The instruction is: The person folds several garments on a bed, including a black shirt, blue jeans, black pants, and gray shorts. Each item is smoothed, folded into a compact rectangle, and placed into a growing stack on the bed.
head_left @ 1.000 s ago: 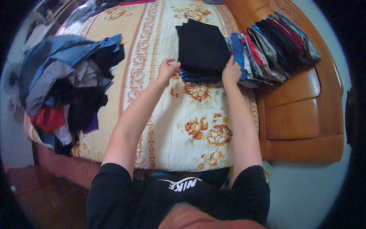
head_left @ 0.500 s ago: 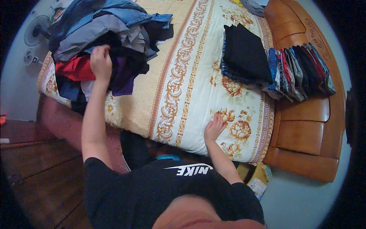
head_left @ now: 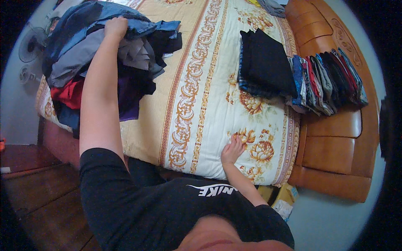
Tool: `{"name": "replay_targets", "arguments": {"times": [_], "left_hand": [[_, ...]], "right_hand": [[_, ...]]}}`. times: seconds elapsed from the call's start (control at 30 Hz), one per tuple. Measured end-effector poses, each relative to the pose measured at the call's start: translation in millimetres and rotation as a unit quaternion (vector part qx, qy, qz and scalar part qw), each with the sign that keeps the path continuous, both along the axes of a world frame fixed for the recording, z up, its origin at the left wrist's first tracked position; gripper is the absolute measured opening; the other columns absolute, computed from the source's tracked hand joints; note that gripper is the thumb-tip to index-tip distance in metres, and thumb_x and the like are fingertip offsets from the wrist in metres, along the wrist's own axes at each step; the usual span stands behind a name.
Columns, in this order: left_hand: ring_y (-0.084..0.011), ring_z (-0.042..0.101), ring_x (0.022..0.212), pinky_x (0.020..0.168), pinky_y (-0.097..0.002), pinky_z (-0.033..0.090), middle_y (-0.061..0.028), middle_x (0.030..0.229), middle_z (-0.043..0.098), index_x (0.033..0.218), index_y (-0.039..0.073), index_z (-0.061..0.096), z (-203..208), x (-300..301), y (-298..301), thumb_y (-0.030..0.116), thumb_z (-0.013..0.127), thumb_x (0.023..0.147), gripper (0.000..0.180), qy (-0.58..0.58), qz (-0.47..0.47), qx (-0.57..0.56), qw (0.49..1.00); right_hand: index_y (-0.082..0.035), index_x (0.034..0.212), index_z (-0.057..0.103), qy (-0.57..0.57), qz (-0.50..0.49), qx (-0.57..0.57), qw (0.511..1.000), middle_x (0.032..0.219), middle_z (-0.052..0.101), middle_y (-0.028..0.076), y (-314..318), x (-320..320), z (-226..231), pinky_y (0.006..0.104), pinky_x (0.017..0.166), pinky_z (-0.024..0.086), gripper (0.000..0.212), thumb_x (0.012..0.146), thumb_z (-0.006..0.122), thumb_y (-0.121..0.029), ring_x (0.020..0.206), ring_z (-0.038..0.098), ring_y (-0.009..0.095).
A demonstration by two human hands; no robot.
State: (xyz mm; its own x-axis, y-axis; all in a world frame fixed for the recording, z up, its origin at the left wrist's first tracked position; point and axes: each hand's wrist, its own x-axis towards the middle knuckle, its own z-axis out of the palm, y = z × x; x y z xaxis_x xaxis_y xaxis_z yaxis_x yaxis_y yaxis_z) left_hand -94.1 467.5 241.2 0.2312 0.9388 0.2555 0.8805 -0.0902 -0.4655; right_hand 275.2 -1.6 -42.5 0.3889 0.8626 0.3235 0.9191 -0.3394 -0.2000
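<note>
Stretched far forward, my left hand (head_left: 116, 28) has its fingers closed at the edge of the blue jeans (head_left: 140, 27) on top of the clothes pile. Directly beneath the denim lies a grey garment (head_left: 71, 56). Red cloth (head_left: 72, 95) and dark purple cloth (head_left: 130, 100) show lower in the heap, partly covered by my forearm. My right hand (head_left: 233, 150) rests on the flowered bedspread (head_left: 209, 104) near the bed's close edge, fingers spread and holding nothing.
Folded black garments (head_left: 268, 62) lie flat on the bed to the right. Beside them, a row of folded clothes (head_left: 328, 81) stands along the wooden headboard (head_left: 331, 150). A fan (head_left: 31, 48) is at the far left, and a yellow box (head_left: 286, 198) sits below the bed's right corner.
My left hand has moved forward from beside the red cloth up to the blue jeans. My right hand stays on the bedspread in nearly the same place.
</note>
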Motion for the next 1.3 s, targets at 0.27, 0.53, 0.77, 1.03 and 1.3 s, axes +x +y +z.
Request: {"name": "replay_targets", "arguments": {"times": [0.27,0.53,0.77,1.03,1.3], "left_hand": [[-0.0306,0.028,0.126,0.095,-0.064,0.018,-0.0136,0.138,0.028,0.134,0.015,0.026,44,-101,1,0.029,0.041,0.088,0.05,-0.065,0.213,0.321,0.921],[-0.0407,0.053,0.094,0.081,-0.0471,0.042,-0.022,0.098,0.058,0.106,0.009,0.056,122,-169,-47,0.033,0.034,0.088,0.037,-0.237,0.073,0.304,0.92],[-0.0265,0.054,0.063,0.055,-0.0352,0.043,-0.0116,0.072,0.056,0.078,0.005,0.056,156,80,-241,0.007,0.052,0.076,0.005,-0.399,-0.479,0.194,0.757],[-0.0346,0.049,0.077,0.068,-0.0401,0.039,-0.0152,0.076,0.05,0.083,0.0,0.052,-96,186,-442,0.014,0.056,0.078,0.015,-0.572,-0.451,-0.248,0.639],[-0.0393,0.049,0.101,0.082,-0.0426,0.04,-0.023,0.106,0.052,0.112,0.002,0.039,-211,198,-535,0.025,0.054,0.083,0.04,-0.587,-0.263,-0.578,0.502]], "right_hand": [[-0.007,0.118,0.044,0.025,-0.012,-0.027,0.999,0.128,0.039,0.011,0,2,3,0.0525,0.099,0.017,0.044,0.075,0.044,-0.017,0.124,0.031,0.025],[-0.008,0.121,0.043,-0.005,0.018,0.008,1.0,0.129,0.038,0.012,7,-5,7,0.0501,0.099,0.018,0.042,0.079,0.041,-0.015,0.122,0.032,0.027],[-0.01,0.119,0.047,-0.011,-0.025,0.029,0.999,0.128,0.04,0.01,-9,5,4,0.0493,0.098,0.02,0.042,0.077,0.045,-0.014,0.122,0.033,0.025],[-0.005,0.118,0.048,0.622,0.077,0.035,0.778,0.122,0.048,0.011,4,29,11,0.0434,0.095,0.034,0.044,0.085,0.044,-0.034,0.112,0.045,0.028],[-0.005,0.107,0.054,0.886,-0.056,-0.11,0.446,0.093,0.062,0.008,-60,11,66,0.034,0.065,0.051,0.042,0.081,0.058,-0.037,0.075,0.061,0.021]]}}
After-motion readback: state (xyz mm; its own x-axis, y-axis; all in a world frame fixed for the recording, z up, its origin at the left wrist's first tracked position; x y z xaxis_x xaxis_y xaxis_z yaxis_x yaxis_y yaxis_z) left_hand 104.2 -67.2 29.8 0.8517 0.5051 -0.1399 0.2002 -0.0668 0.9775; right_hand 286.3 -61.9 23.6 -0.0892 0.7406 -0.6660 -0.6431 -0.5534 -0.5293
